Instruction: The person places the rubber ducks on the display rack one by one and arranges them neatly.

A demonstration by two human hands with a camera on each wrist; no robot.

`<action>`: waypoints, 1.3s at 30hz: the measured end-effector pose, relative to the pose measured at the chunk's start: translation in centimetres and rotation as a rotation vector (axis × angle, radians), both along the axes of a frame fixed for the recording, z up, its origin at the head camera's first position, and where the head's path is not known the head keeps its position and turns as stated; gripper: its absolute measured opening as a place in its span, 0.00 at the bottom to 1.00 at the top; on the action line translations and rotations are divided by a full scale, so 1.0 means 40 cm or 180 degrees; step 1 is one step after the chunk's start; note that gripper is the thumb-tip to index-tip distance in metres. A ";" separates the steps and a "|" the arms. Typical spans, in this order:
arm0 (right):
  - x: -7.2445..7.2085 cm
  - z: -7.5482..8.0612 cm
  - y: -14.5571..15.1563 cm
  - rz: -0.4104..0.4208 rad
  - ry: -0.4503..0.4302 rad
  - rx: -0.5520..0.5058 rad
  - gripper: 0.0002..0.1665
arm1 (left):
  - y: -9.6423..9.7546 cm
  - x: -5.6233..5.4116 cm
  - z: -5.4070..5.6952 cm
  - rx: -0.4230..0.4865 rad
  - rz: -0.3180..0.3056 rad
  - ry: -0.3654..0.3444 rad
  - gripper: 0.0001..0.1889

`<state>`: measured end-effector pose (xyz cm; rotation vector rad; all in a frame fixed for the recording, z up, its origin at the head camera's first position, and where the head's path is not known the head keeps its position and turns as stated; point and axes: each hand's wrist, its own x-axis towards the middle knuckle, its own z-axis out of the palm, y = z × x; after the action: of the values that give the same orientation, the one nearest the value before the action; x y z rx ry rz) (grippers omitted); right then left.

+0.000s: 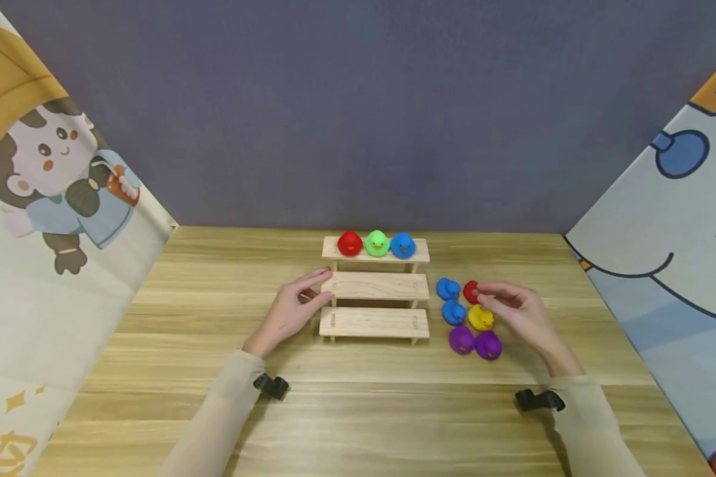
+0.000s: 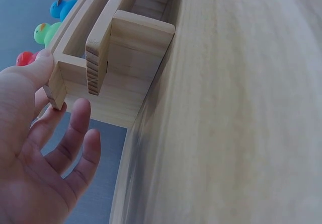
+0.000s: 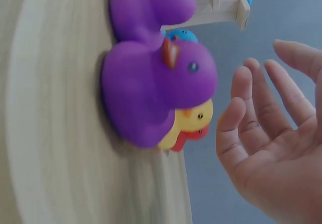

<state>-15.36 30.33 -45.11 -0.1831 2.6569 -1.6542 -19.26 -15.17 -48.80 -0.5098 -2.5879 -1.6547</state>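
Note:
A three-tier wooden rack (image 1: 374, 322) stands at the middle of the table. My left hand (image 1: 289, 311) holds its left end by the middle tier, thumb and fingertips at the board's end. Lined up along the top tier are a red duck (image 1: 350, 243), a green duck (image 1: 377, 244) and a blue duck (image 1: 403, 246). To the right of the rack, my right hand (image 1: 519, 313) hovers with loosely bent fingers, its thumb and fingertips over another red duck (image 1: 470, 292). Just in front of that duck sits a yellow duck (image 1: 480, 319). In the right wrist view the fingers (image 3: 241, 85) are spread apart.
Two blue ducks (image 1: 453, 313) stand between the rack and the yellow duck. Nearer me are two purple ducks (image 1: 461, 340), side by side. A dark blue-grey panel (image 1: 358, 119) closes off the back of the table (image 1: 358, 417), with printed panels at both sides.

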 end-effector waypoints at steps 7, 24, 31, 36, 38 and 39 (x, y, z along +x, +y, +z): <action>0.024 -0.011 0.027 0.0079 -0.0137 0.0210 0.23 | -0.002 0.001 0.003 -0.0022 0.0003 -0.0023 0.25; 0.054 -0.039 0.077 0.0257 -0.0285 0.0255 0.24 | -0.001 0.001 -0.003 0.0004 -0.0003 -0.0043 0.26; 0.061 -0.043 0.087 0.0366 -0.0201 0.0260 0.20 | -0.002 0.002 0.001 -0.0004 -0.0001 -0.0039 0.26; 0.071 -0.046 0.095 0.0471 -0.0208 0.0257 0.17 | -0.002 0.005 0.001 -0.0025 0.0000 -0.0063 0.26; 0.076 -0.046 0.097 0.0520 -0.0238 0.0237 0.17 | -0.002 0.007 0.001 -0.0027 0.0003 -0.0057 0.26; 0.078 -0.046 0.097 0.0539 -0.0253 0.0225 0.18 | -0.002 0.008 0.001 -0.0030 0.0008 -0.0055 0.26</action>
<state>-12.24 34.22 -46.96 -0.3243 2.5573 -1.4837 -18.93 -15.25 -48.75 -0.4950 -2.6084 -1.6545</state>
